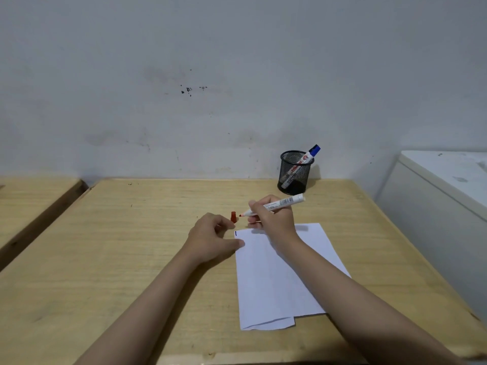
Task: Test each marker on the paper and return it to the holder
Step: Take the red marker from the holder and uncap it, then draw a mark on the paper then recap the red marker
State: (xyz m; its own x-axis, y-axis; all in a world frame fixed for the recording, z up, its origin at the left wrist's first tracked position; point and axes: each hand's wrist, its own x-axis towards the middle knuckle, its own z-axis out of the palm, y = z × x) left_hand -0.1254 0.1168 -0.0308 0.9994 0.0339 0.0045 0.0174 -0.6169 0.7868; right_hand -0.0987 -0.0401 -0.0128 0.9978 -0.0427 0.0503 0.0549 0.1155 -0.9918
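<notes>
The red marker (274,206) lies uncapped in the right hand (274,219), its fingers pinched around the white barrel so that the red tip points left, above the table just past the top edge of the paper (276,272); the middle of the barrel is covered by the fingers, and the print on it is too small to read. The left hand (213,238) holds the red cap (233,217) upright between its fingertips, just beside the marker's tip but not touching it; the lower part of the cap is hidden behind a finger, and the thumb rests at the paper's left edge. A short dark stroke (235,233) shows at the paper's top left corner, too small to tell its colour surely. The paper's near corner is folded or doubled, and whether it is one sheet or two cannot be told. Farther back, near the wall, stands the black mesh holder (293,175) with a blue-capped marker (305,159) leaning in it, its lower half only dim through the mesh. The wooden table (131,246) is pale, with a second one (31,201) cut off at the left and a white cabinet (442,196) cut off at the right. The wall (210,75) is greyish white with dark specks and scuffs
</notes>
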